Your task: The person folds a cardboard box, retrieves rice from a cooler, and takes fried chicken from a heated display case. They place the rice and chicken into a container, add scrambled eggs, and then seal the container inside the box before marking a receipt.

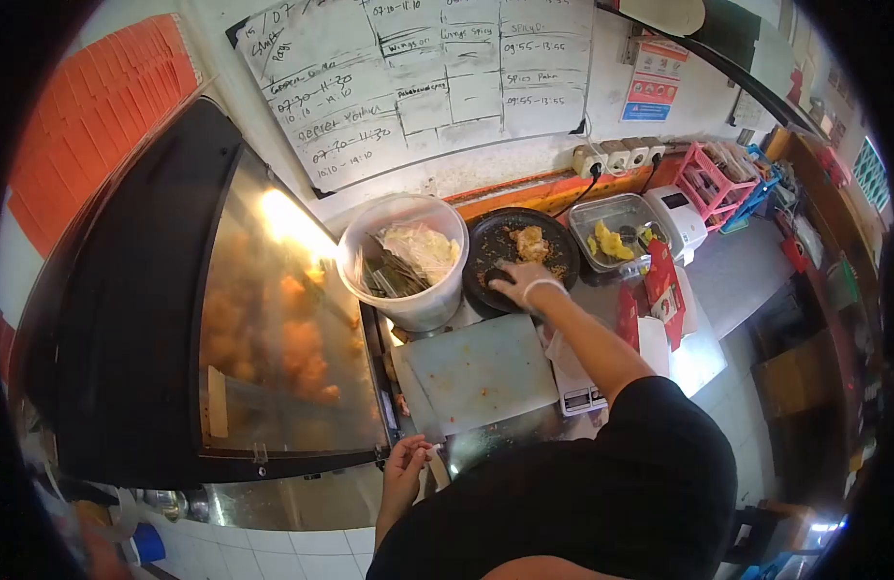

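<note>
My right hand, in a clear plastic glove, is closed around a dark pestle at the near left of a round black mortar. A piece of fried chicken lies in the mortar beyond the hand, with crumbs around it. My left hand is low by the counter's near edge, beside the cutting board. Its fingers are curled in, with a small whitish bit at the tips that I cannot make out. The worn board has scattered crumbs on it.
At left stands a lit glass display case of fried food. A white bucket holds plastic bags and brown strips. To the right are a clear tub with yellow pieces, red boxes, a scale and a pink rack.
</note>
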`<action>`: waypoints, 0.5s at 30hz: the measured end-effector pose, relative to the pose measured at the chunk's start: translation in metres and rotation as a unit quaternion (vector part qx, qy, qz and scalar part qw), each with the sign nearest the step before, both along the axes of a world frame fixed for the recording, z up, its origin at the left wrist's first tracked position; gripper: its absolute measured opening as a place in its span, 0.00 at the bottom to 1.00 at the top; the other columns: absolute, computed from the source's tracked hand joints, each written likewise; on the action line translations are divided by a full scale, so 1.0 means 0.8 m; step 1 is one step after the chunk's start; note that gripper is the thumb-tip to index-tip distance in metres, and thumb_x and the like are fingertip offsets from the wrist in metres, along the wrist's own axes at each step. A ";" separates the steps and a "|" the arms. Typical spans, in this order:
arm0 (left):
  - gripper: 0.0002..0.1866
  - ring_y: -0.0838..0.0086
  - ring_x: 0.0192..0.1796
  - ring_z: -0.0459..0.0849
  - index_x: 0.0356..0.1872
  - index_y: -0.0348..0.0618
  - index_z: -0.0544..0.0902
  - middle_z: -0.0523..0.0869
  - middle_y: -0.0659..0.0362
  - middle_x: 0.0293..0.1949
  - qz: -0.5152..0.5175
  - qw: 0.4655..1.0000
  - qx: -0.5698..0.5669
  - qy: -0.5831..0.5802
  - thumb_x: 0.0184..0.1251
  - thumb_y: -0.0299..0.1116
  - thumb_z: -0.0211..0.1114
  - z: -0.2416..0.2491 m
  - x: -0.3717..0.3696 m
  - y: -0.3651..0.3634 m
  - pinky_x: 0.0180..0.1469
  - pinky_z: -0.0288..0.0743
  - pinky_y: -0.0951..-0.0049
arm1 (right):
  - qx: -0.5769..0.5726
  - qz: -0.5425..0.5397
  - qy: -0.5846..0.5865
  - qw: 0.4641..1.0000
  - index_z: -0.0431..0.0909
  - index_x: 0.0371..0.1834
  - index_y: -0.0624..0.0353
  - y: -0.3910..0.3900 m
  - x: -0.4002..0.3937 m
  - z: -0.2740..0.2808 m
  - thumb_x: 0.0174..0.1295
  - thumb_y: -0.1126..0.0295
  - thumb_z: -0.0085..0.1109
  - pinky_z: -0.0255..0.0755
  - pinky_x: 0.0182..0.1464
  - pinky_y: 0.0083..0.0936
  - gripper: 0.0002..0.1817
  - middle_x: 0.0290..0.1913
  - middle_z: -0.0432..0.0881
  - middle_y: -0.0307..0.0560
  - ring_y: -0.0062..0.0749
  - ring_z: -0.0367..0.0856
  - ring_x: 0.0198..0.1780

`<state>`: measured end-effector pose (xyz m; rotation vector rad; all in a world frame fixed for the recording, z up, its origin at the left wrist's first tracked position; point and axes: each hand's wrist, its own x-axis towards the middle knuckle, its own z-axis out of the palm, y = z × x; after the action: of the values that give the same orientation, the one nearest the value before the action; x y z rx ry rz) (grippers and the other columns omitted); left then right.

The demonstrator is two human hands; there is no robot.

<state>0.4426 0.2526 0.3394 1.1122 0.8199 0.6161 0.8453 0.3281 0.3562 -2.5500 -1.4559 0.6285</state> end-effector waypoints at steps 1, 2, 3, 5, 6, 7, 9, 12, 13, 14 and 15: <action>0.12 0.81 0.40 0.75 0.49 0.40 0.73 0.79 0.62 0.41 0.006 1.000 -0.003 -0.004 0.66 0.31 0.55 0.000 -0.001 0.001 0.43 0.65 0.81 | -0.014 0.043 -0.013 0.999 0.53 0.68 0.42 0.005 0.013 0.010 0.57 0.43 0.49 0.62 0.60 0.37 0.37 0.62 0.66 0.53 0.48 0.69 0.59; 0.12 0.81 0.40 0.75 0.49 0.40 0.73 0.79 0.62 0.41 0.004 1.000 -0.003 -0.002 0.66 0.31 0.55 -0.001 -0.002 0.003 0.43 0.65 0.81 | -0.017 0.060 -0.061 0.996 0.51 0.68 0.39 0.023 0.040 -0.008 0.56 0.43 0.51 0.65 0.58 0.39 0.38 0.59 0.69 0.55 0.48 0.71 0.57; 0.13 0.81 0.40 0.75 0.49 0.40 0.73 0.79 0.62 0.41 0.003 1.000 0.001 0.004 0.66 0.31 0.55 -0.003 -0.001 0.004 0.43 0.65 0.81 | -0.018 0.058 -0.061 0.996 0.51 0.68 0.39 0.033 0.056 -0.002 0.56 0.43 0.51 0.65 0.58 0.39 0.38 0.59 0.69 0.55 0.48 0.71 0.57; 0.13 0.81 0.40 0.75 0.49 0.40 0.73 0.79 0.62 0.41 -0.002 1.000 0.002 0.009 0.66 0.31 0.55 -0.008 0.004 0.004 0.42 0.65 0.82 | -0.022 0.040 -0.069 0.997 0.48 0.69 0.38 0.044 0.084 0.009 0.53 0.48 0.58 0.62 0.60 0.41 0.42 0.65 0.61 0.54 0.48 0.66 0.62; 0.13 0.82 0.40 0.75 0.49 0.40 0.73 0.79 0.62 0.41 -0.016 1.000 0.005 0.006 0.65 0.30 0.55 -0.009 0.007 0.003 0.43 0.65 0.82 | -0.023 0.038 -0.070 0.997 0.48 0.69 0.38 0.047 0.094 0.008 0.53 0.48 0.58 0.62 0.60 0.41 0.42 0.65 0.61 0.54 0.48 0.66 0.62; 0.13 0.82 0.40 0.74 0.50 0.40 0.73 0.79 0.62 0.41 -0.028 1.000 0.009 0.004 0.65 0.29 0.55 -0.010 0.010 0.005 0.43 0.66 0.82 | -0.071 0.086 -0.130 0.985 0.46 0.70 0.37 0.053 0.103 0.002 0.49 0.49 0.62 0.60 0.62 0.42 0.46 0.67 0.56 0.54 0.48 0.60 0.65; 0.12 0.82 0.40 0.74 0.50 0.40 0.73 0.79 0.62 0.40 -0.037 0.999 0.010 0.009 0.65 0.28 0.55 -0.010 0.017 0.005 0.44 0.66 0.82 | -0.112 0.134 -0.190 0.966 0.44 0.70 0.36 0.067 0.111 0.002 0.45 0.50 0.67 0.57 0.63 0.44 0.51 0.70 0.50 0.53 0.48 0.55 0.68; 0.12 0.82 0.41 0.74 0.50 0.40 0.73 0.78 0.62 0.40 -0.042 0.999 -0.005 0.013 0.65 0.27 0.55 -0.005 0.019 0.004 0.46 0.66 0.82 | -0.205 0.161 -0.197 0.945 0.34 0.71 0.36 0.086 0.111 -0.005 0.29 0.41 0.71 0.53 0.66 0.46 0.67 0.71 0.41 0.56 0.50 0.43 0.71; 0.12 0.82 0.41 0.74 0.50 0.39 0.73 0.78 0.62 0.41 -0.039 0.999 -0.024 0.009 0.65 0.26 0.55 -0.003 0.018 0.003 0.46 0.66 0.82 | -0.187 0.149 -0.187 0.953 0.36 0.71 0.37 0.085 0.112 -0.013 0.29 0.42 0.72 0.54 0.65 0.45 0.66 0.70 0.45 0.56 0.50 0.46 0.70; 0.13 0.81 0.42 0.74 0.50 0.40 0.73 0.78 0.61 0.42 -0.042 0.999 -0.018 0.020 0.65 0.28 0.56 -0.004 0.014 0.003 0.46 0.66 0.82 | -0.169 0.137 -0.174 0.960 0.38 0.71 0.38 0.082 0.109 -0.017 0.29 0.44 0.73 0.55 0.65 0.43 0.65 0.70 0.48 0.56 0.50 0.49 0.69; 0.13 0.81 0.42 0.74 0.50 0.40 0.73 0.78 0.61 0.42 -0.040 0.999 -0.019 0.026 0.65 0.28 0.56 -0.002 0.011 0.002 0.46 0.66 0.82 | -0.169 0.140 -0.169 0.961 0.38 0.71 0.38 0.079 0.109 -0.018 0.29 0.44 0.73 0.55 0.65 0.43 0.65 0.70 0.48 0.56 0.50 0.49 0.69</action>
<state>0.4516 0.2540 0.3377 1.1246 0.8237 0.5046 0.9329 0.3912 0.3422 -2.8411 -2.0059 0.5342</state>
